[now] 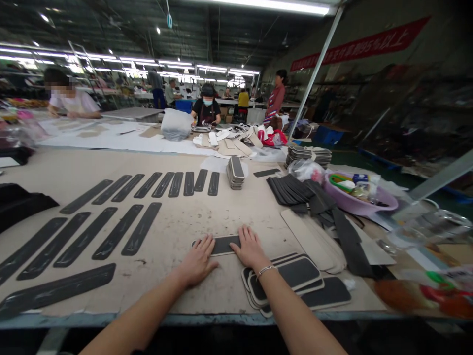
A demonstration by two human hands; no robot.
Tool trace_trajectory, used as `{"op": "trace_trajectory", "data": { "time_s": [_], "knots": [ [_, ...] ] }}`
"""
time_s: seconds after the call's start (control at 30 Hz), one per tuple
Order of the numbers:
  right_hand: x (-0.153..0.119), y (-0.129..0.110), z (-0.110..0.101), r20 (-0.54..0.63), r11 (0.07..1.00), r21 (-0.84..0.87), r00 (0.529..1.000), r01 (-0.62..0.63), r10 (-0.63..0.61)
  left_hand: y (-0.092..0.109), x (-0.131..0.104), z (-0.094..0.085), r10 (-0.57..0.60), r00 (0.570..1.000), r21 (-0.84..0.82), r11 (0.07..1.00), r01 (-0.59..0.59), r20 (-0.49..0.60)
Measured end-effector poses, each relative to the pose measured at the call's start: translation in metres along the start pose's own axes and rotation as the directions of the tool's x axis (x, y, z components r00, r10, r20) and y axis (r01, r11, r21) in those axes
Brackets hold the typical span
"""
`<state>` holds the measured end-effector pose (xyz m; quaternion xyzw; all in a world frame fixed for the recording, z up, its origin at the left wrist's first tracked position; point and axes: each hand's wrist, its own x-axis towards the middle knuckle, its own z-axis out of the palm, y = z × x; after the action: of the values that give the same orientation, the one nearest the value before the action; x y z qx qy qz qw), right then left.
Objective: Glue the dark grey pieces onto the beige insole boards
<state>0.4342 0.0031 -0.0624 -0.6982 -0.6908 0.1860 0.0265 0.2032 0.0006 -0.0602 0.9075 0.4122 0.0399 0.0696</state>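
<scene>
Forearms (148, 308) foremost; left hand (197, 261) and right hand (251, 249) flat, grasping nothing, on pale-rimmed strip (222, 245); uneven pressure could skew it.

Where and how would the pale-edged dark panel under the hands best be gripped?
Probably take the panel by its short ends, left hand from the left, right hand from the right: it is long, narrow and flat on the table, its length running left to right.

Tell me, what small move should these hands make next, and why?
Perhaps press gently along the dark panel: it lies on the table, with the left hand over its left part and the right hand over its right, so both seem well placed.
</scene>
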Motion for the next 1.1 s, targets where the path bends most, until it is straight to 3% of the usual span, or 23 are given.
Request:
{"op": "trace_trajectory", "data": {
  "time_s": [0.13,0.27,0.33,0.43,0.5,0.63,0.77,0.93,1.1],
  "knots": [
    [0.001,0.0,-0.01,0.025,0.999,0.044,1.0,-0.009,0.008,-0.038,-0.024,-0.005,-0.01,0.998,0.068,0.998,0.014,-0.057],
    [-0.009,-0.017,-0.017,-0.017,0.996,0.09,1.0,-0.022,0.024,-0.048,-0.024,0.001,0.023,0.99,0.126,0.992,-0.005,-0.138],
    [-0.017,-0.037,-0.014,-0.052,0.991,0.095,0.994,0.097,-0.092,-0.049,-0.021,0.006,0.038,0.984,0.143,0.99,-0.013,-0.173],
    [-0.027,-0.062,-0.004,-0.059,0.911,0.098,0.916,0.4,-0.396,-0.051,-0.019,0.011,0.05,0.979,0.154,0.988,-0.02,-0.197],
    [-0.027,-0.062,-0.002,-0.046,0.894,0.103,0.9,0.435,-0.433,-0.052,-0.019,0.011,0.045,0.98,0.16,0.987,-0.014,-0.194],
    [-0.015,-0.02,-0.013,0.011,0.982,0.103,0.987,0.158,-0.16,-0.051,-0.02,0.007,0.022,0.986,0.153,0.988,0.004,-0.165],
    [-0.005,0.017,-0.02,-0.021,0.992,0.097,0.996,-0.081,0.083,-0.045,-0.021,0.002,-0.005,0.99,0.136,0.99,0.024,-0.142],
    [-0.012,0.006,-0.012,-0.249,0.978,0.169,0.955,-0.123,0.163,-0.035,-0.021,-0.006,-0.079,0.996,0.118,0.989,0.085,-0.051],
    [-0.001,-0.007,-0.023,-0.167,0.821,0.508,0.905,-0.26,0.39,-0.031,-0.022,-0.014,-0.11,0.993,0.107,0.988,0.113,-0.035]
  ]
}}
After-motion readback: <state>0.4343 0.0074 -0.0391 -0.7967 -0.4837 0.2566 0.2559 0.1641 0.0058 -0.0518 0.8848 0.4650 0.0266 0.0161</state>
